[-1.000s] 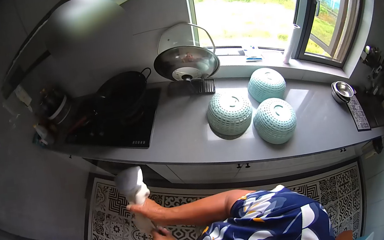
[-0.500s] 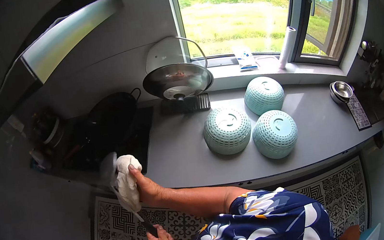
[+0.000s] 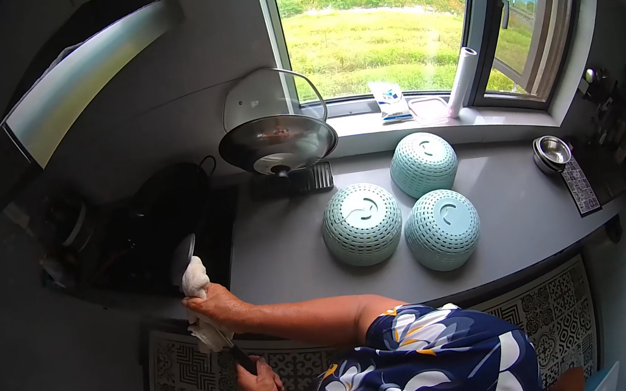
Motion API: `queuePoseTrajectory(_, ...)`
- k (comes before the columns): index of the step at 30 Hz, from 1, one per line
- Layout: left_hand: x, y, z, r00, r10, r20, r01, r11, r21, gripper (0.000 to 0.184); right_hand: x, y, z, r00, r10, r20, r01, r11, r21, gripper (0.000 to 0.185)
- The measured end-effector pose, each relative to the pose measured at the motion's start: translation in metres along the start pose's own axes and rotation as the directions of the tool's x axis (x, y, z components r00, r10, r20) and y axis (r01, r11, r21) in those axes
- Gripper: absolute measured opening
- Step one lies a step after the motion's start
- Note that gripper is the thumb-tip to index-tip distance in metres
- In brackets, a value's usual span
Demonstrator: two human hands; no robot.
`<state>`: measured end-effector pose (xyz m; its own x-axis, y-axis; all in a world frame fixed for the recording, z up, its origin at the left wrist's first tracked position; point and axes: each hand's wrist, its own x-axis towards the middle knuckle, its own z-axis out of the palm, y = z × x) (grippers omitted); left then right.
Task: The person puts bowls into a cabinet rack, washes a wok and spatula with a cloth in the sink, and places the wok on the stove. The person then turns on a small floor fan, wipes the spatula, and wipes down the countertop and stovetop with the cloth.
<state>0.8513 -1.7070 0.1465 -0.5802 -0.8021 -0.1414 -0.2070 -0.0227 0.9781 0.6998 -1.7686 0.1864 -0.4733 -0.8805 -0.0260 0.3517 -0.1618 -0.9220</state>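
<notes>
My left hand (image 3: 260, 386) is closed round the black handle of a metal spatula (image 3: 184, 258), low at the left of the counter front. The spatula's head points up and left and is partly in shadow, so its exact shape is hard to make out. Bunched round its shaft is a white cloth (image 3: 196, 277), gripped by my right hand (image 3: 217, 306) just below the head. The cloth's loose end hangs under that hand, and it hides most of the shaft.
Three pale green baskets (image 3: 363, 224) stand upside down on the grey counter (image 3: 283, 270). Behind them a metal wok lid (image 3: 278, 141) leans on a rack. A dark wok (image 3: 169, 187) sits on the stove at left. Small metal bowls (image 3: 553, 153) are at right, beneath the window.
My right hand has slid down the shaft, turned back-up, and squeezed the cloth narrower. The spatula's head shows more clearly above it. My left hand keeps its grip. The view has shifted slightly.
</notes>
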Motion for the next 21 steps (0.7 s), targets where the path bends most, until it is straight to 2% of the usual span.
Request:
queuePoseTrajectory(1,-0.002,0.003,-0.002,0.998,-0.064,0.029,0.067,0.988,-0.137,0.009,-0.005,0.01,0.005,1.0,0.008,-0.001,-0.008,1.0,0.004,0.032)
queuePoseTrajectory(3,0.002,0.011,-0.006,0.995,-0.097,0.011,0.097,0.977,-0.188,0.01,-0.015,0.03,0.014,0.995,-0.042,0.087,0.052,0.993,-0.105,0.023)
queuePoseTrajectory(4,0.004,0.014,-0.008,0.993,-0.121,-0.008,0.115,0.963,-0.242,0.01,-0.022,0.029,0.019,0.995,-0.041,0.095,0.054,0.989,-0.137,0.023)
queuePoseTrajectory(6,0.002,0.011,-0.015,0.995,-0.087,-0.037,0.077,0.971,-0.227,0.011,-0.032,0.026,0.016,0.97,0.01,0.241,0.041,0.978,-0.203,0.025)
queuePoseTrajectory(8,0.004,0.009,-0.029,0.988,-0.114,-0.108,0.082,0.962,-0.26,0.015,-0.045,0.032,0.016,0.9,-0.041,0.434,0.159,0.958,-0.238,0.034)
queuePoseTrajectory(9,0.004,0.01,-0.032,0.982,-0.051,-0.183,-0.006,0.953,-0.303,0.017,-0.055,0.038,0.02,0.867,-0.111,0.486,0.273,0.922,-0.276,0.044)
queuePoseTrajectory(10,0.008,0.006,-0.038,0.972,-0.116,-0.204,0.054,0.957,-0.285,0.019,-0.069,0.032,0.021,0.848,-0.192,0.494,0.414,0.82,-0.394,0.057)
queuePoseTrajectory(12,0.008,-0.005,-0.034,0.93,0.025,-0.368,-0.114,0.968,-0.222,0.022,-0.072,0.033,0.03,0.803,-0.257,0.538,0.524,0.734,-0.432,0.064)
queuePoseTrajectory(14,-0.017,0.013,-0.025,0.914,0.216,-0.344,-0.236,0.972,-0.016,0.022,-0.071,0.022,0.036,0.899,-0.074,0.432,0.187,0.956,-0.226,0.067)
queuePoseTrajectory(16,-0.016,0.003,-0.03,0.907,0.242,-0.346,-0.269,0.962,-0.033,0.023,-0.075,0.015,0.037,0.867,-0.033,0.497,0.236,0.906,-0.352,0.055)
queuePoseTrajectory(18,-0.019,0.003,-0.035,0.972,0.111,-0.205,-0.096,0.992,0.084,0.024,-0.078,0.017,0.04,0.888,-0.055,0.456,0.268,0.869,-0.417,0.049)
queuePoseTrajectory(19,-0.015,-0.008,-0.04,0.971,0.108,-0.214,-0.092,0.992,0.084,0.024,-0.081,0.019,0.043,0.906,-0.081,0.415,0.294,0.826,-0.481,0.043)
queuePoseTrajectory(20,-0.008,-0.027,-0.051,0.951,0.293,-0.101,-0.265,0.936,0.23,0.026,-0.085,0.023,0.046,0.91,-0.165,0.381,0.342,0.818,-0.463,0.039)
queuePoseTrajectory(21,-0.001,-0.038,-0.062,0.891,0.453,0.038,-0.436,0.829,0.35,0.027,-0.083,0.023,0.044,0.902,-0.121,0.414,0.327,0.819,-0.472,0.039)
